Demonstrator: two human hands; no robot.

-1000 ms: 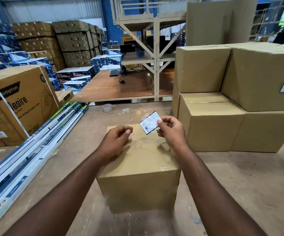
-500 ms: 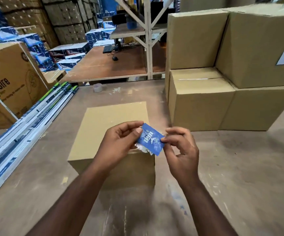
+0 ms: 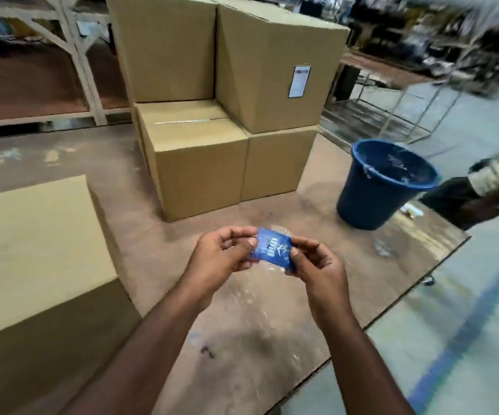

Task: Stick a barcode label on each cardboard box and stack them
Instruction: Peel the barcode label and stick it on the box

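A small barcode label (image 3: pixel 273 248) with its blue printed backing facing me is pinched between my left hand (image 3: pixel 221 259) on its left edge and my right hand (image 3: pixel 317 265) on its right edge, held above the table. A plain cardboard box (image 3: pixel 35 256) sits at the left, away from both hands. Behind stands a stack of several cardboard boxes (image 3: pixel 200 166); the upper right box (image 3: pixel 272 76) carries a white label (image 3: pixel 299 81) on its side.
A blue bucket (image 3: pixel 383 187) stands on the brown table (image 3: pixel 257 330) at the right, near its edge. A person's sleeve and arm (image 3: pixel 487 187) reach in at the far right. A metal rack and grey floor with a blue line lie beyond.
My view has swung right, so the plain box now sits at the left and the bucket shows. Both hands with the label moved right off the box. A second ago only my right hand held it.
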